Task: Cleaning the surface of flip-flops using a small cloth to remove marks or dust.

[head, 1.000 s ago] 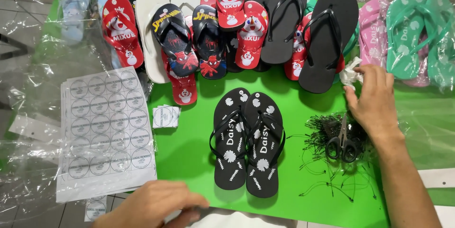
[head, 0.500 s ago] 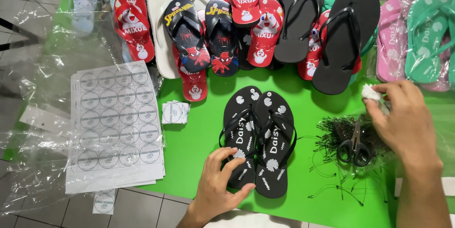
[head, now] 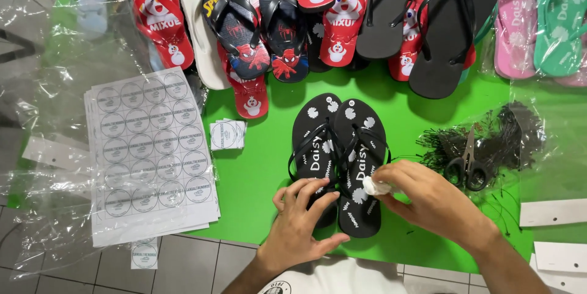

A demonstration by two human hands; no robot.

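The pair of black flip-flops (head: 339,162) lies side by side on the green table (head: 263,172), toes toward twelve o'clock, just below the crowded row of coloured sandals (head: 318,19). The risk I'd watch: the small white wad (head: 374,186) is pinched only at the fingertips, so a loose pinch could let it drop among the straps, and the left hand (head: 302,220) pressing at the heel end could skew one sandal out of line with its mate. The scissors (head: 468,162) sit in a tangle of black ties at three o'clock, near enough for a sleeve to snag. The left hand rests with fingers spread, flat over the left sandal's heel, gripping nothing. The right hand (head: 431,199) comes in from four o'clock, fingers curled closed around the wad, touching the right sandal's sole
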